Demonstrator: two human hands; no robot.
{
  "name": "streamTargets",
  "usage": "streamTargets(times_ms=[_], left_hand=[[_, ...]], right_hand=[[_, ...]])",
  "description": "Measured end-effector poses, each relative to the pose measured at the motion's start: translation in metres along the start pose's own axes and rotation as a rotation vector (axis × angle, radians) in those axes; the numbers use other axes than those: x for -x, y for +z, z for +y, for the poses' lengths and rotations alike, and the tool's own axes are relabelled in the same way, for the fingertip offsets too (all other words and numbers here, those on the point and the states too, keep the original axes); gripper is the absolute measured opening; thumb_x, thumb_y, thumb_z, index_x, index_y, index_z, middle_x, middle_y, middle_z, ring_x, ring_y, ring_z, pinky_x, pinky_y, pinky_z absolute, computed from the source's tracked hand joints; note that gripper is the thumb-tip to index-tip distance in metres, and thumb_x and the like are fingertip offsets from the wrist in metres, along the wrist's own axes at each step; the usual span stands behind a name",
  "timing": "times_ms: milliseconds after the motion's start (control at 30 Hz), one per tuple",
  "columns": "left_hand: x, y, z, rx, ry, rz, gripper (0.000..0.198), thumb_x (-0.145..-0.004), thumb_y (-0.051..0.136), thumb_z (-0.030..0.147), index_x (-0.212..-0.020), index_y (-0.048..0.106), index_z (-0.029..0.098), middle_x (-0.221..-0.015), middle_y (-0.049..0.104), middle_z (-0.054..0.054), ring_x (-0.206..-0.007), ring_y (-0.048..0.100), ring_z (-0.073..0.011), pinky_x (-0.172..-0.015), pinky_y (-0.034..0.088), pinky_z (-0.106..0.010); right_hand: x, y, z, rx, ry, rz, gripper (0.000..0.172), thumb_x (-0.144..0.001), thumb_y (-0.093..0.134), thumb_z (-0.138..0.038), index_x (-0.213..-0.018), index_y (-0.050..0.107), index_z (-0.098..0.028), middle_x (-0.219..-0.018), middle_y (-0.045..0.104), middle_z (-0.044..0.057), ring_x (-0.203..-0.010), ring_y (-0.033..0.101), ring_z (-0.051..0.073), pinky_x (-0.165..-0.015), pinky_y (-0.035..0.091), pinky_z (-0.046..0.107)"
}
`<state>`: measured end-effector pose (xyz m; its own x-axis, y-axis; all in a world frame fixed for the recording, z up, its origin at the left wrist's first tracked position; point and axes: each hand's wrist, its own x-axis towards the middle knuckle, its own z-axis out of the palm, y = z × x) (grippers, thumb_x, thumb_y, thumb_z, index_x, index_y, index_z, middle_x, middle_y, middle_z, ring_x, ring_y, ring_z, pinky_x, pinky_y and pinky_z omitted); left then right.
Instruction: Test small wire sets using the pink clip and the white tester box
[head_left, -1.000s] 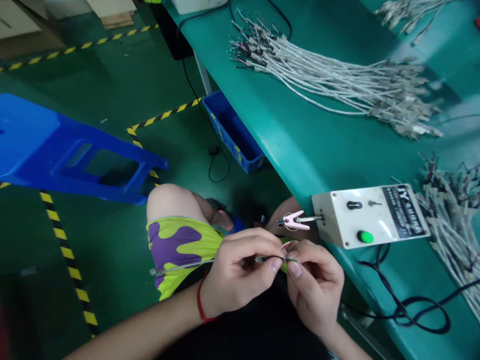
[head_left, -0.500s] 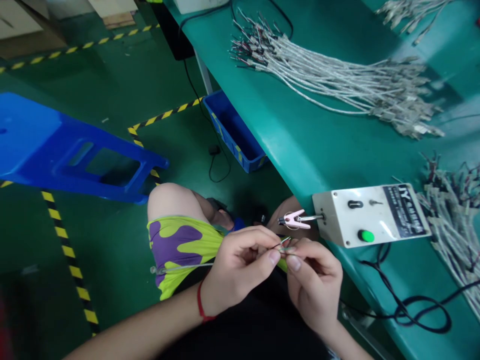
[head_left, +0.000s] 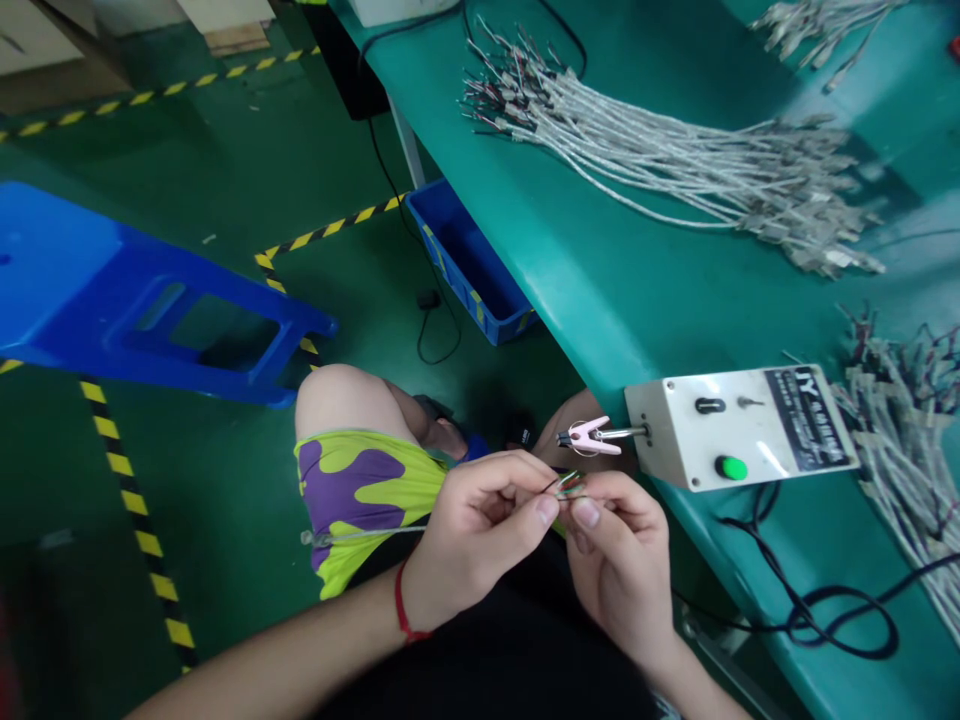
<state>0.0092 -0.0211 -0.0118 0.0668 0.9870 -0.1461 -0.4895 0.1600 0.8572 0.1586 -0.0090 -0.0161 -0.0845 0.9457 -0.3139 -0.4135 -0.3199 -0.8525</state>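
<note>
Over my lap, my left hand (head_left: 487,525) pinches a thin pale cable (head_left: 367,537) close to its stripped end; the cable's connector end trails out to the left across my shorts. Fine coloured wires (head_left: 571,484), green, red and dark, fan out between the two hands. My right hand (head_left: 619,540) has thumb and forefinger closed on these wires, and the fingertips hide how many it grips. Just above the hands, a pink clip (head_left: 589,436) sticks out on a metal rod from a white box (head_left: 739,430) with a green button.
The green table (head_left: 600,290) bears a large bundle of cables (head_left: 660,150), and another bundle (head_left: 907,450) lies right of the box. A black cord (head_left: 847,650) loops near the edge. On the floor stand a blue bin (head_left: 480,270) and a blue stool (head_left: 142,290).
My right hand has shifted slightly left, nearer my left hand, and the coloured wires between them show more spread. My left hand stays almost in place.
</note>
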Motion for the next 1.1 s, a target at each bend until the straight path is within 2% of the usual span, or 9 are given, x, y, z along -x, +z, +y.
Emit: streamTargets(times_ms=[200,367,567,900,1000,1100], left_hand=[[0.0018,-0.0007,-0.0022,-0.07,0.03,0.004,0.012,-0.101,0.071,0.014,-0.091,0.077,0.019,-0.094,0.071,-0.004,-0.071,0.059,-0.0095,-0.061,0.046,-0.021],[0.0026,-0.0024,-0.0045,-0.236,0.151,0.029,0.014,-0.1,0.071,0.017,-0.086,0.07,0.018,-0.089,0.07,-0.006,-0.074,0.062,-0.015,-0.063,0.047,-0.027],[0.0039,-0.0021,-0.0031,-0.313,0.215,0.025,0.013,-0.1,0.069,0.015,-0.087,0.068,0.018,-0.09,0.069,-0.006,-0.075,0.064,-0.0159,-0.064,0.049,-0.028],[0.0033,-0.0012,-0.0002,-0.331,0.207,0.021,0.013,-0.099,0.069,0.015,-0.087,0.068,0.019,-0.09,0.07,-0.005,-0.076,0.064,-0.0165,-0.065,0.049,-0.029],[0.0042,-0.002,-0.0007,-0.354,0.223,0.023,0.012,-0.099,0.07,0.015,-0.088,0.068,0.019,-0.091,0.07,-0.006,-0.076,0.064,-0.0159,-0.065,0.049,-0.029],[0.0046,-0.0014,-0.0008,-0.409,0.243,0.038,0.011,-0.097,0.071,0.012,-0.089,0.068,0.019,-0.092,0.071,-0.005,-0.076,0.065,-0.0152,-0.066,0.05,-0.028]], right_hand=[[0.0014,0.0001,-0.0016,-0.073,0.105,0.019,0.012,-0.079,0.092,-0.027,-0.081,0.081,-0.022,-0.057,0.055,-0.005,-0.057,0.045,0.007,-0.06,0.046,0.021],[0.0003,0.003,-0.0027,-0.208,0.249,-0.009,0.013,-0.078,0.092,-0.028,-0.081,0.082,-0.021,-0.052,0.049,-0.006,-0.053,0.04,0.006,-0.058,0.04,0.02],[-0.0012,0.0036,-0.0016,-0.276,0.315,-0.051,0.011,-0.079,0.09,-0.028,-0.08,0.082,-0.021,-0.049,0.045,-0.007,-0.052,0.035,0.006,-0.056,0.036,0.02],[0.0009,0.0024,0.0011,-0.238,0.259,-0.054,0.011,-0.08,0.09,-0.029,-0.082,0.081,-0.022,-0.051,0.044,-0.007,-0.052,0.036,0.007,-0.058,0.04,0.021],[0.0021,0.0025,0.0014,-0.208,0.222,-0.029,0.011,-0.08,0.09,-0.028,-0.083,0.081,-0.023,-0.055,0.05,-0.006,-0.053,0.039,0.007,-0.058,0.043,0.021],[0.0036,0.0005,0.0035,-0.133,0.115,0.01,0.01,-0.08,0.091,-0.026,-0.084,0.082,-0.024,-0.064,0.06,-0.004,-0.057,0.049,0.008,-0.06,0.048,0.021]])
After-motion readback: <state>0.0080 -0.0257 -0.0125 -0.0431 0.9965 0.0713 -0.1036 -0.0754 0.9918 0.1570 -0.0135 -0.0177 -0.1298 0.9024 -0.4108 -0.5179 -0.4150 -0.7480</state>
